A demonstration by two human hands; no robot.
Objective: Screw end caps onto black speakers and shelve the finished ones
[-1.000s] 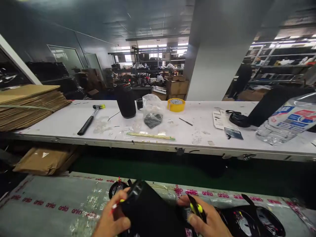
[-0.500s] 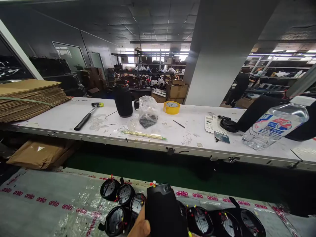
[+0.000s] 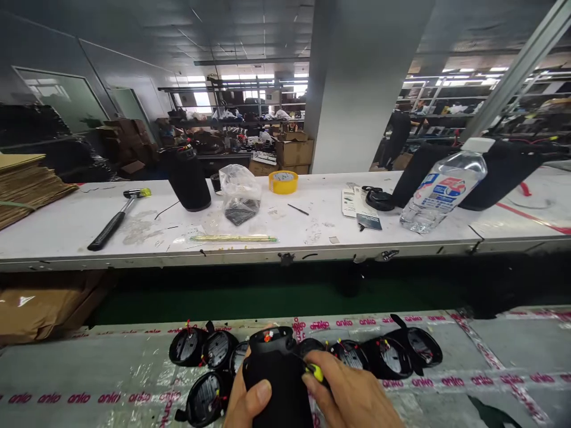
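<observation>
A black fabric-covered cylinder stands upright at the bottom centre, its open top showing a small red and white part inside. My left hand wraps round its left side, thumb across the front. On the right side, my right hand pinches a small yellow-and-black tool close to the cylinder's upper edge; the tool's tip is hard to make out. Beside the hands lie several round black units with wires, some at the left and others at the right.
The white bench beyond carries a hammer, a black cylinder, a plastic bag, yellow tape and a water bottle. Stacked cardboard sits at the left. A person is far back at the right.
The view has turned to the right. My right hand has come into view with the yellow-and-black tool beside the cylinder, and more of my left hand shows.
</observation>
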